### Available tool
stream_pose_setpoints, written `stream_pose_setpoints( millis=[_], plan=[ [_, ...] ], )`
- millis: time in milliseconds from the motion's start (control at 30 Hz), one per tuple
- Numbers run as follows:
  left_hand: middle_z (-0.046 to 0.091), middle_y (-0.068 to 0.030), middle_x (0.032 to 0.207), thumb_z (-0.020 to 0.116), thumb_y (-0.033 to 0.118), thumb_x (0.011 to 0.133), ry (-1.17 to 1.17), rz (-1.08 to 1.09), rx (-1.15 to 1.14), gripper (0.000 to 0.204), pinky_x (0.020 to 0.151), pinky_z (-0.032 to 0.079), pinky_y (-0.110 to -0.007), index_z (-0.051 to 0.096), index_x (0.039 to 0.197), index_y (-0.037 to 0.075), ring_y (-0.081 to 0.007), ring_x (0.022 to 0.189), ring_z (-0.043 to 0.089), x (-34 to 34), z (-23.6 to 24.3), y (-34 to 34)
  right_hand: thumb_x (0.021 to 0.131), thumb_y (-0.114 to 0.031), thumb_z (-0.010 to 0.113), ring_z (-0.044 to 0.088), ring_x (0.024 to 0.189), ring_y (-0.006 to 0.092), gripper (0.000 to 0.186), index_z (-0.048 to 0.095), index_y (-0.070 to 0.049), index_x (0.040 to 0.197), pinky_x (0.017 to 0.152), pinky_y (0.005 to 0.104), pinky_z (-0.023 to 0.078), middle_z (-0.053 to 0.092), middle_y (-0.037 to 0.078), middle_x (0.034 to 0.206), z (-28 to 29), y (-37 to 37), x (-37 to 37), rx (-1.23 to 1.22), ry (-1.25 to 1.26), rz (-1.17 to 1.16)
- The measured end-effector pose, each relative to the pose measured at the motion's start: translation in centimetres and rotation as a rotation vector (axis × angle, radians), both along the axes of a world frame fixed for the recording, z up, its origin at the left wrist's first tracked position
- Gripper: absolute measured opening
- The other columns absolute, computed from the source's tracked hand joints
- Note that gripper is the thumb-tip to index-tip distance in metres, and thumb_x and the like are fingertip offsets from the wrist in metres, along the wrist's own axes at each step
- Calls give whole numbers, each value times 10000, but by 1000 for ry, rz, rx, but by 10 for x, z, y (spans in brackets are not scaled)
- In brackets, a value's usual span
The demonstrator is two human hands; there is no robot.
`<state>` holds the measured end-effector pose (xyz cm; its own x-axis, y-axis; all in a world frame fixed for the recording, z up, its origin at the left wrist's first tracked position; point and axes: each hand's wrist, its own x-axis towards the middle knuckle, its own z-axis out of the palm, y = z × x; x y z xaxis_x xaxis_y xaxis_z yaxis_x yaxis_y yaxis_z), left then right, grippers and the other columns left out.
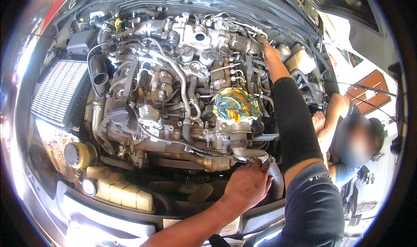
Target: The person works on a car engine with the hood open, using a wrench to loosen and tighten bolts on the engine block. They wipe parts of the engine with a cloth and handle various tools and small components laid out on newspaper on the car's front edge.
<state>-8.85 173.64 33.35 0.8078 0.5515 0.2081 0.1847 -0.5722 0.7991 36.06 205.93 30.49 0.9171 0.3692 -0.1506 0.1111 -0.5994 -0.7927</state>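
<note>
My left hand is at the front right of the engine, its fingers curled in by the joint of a metal pipe and a thick grey hose. What the fingertips grip there is hidden. Farther back, my right hand reaches along the engine's right side, with a black sleeve on that arm. Its fingertips are by a thin metal pipe and partly out of sight. A bunched yellow and green patterned cloth covers a spot on the engine between my two hands.
Another person's arm leans in from the right, close to my sleeve. At left are a ribbed air filter and an open black duct. A yellowed coolant tank stands at front left, a white reservoir at back right.
</note>
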Motion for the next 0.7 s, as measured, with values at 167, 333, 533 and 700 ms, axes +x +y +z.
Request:
stream_pose_setpoints(
  millis=[167,333,533,700],
  plan=[
    [766,-218,1084,732,303,1037,11,-29,-68,425,869,638,-508,677,1318,-11,-416,976,763,-2,4,2,886,-703,871,688,1366,316,988,594,-113,1628,729,447,537,630,202,1592,-6,-4,-23,69,127,210],
    [752,-212,1086,739,296,1029,17,-39,-59,388,851,636,-503,683,1276,2,-407,955,757,-3,9,4,828,-799,859,585,833,188,901,685,-238,1510,537,368,392,701,132,1331,-6,7,-49,157,314,248],
    [739,-202,1078,766,290,1000,64,-49,-102,389,846,635,-503,691,1252,3,-398,946,749,-4,10,5,768,-828,885,388,742,170,838,735,-271,1376,617,361,345,568,54,1160,-13,19,-49,184,319,200],
    [741,-196,1065,772,299,997,54,-44,-70,401,850,635,-497,692,1255,3,-392,951,750,-3,10,7,749,-802,924,369,789,171,794,749,-288,1328,638,362,330,548,22,1112,-16,16,-51,232,315,173]
  ],
)
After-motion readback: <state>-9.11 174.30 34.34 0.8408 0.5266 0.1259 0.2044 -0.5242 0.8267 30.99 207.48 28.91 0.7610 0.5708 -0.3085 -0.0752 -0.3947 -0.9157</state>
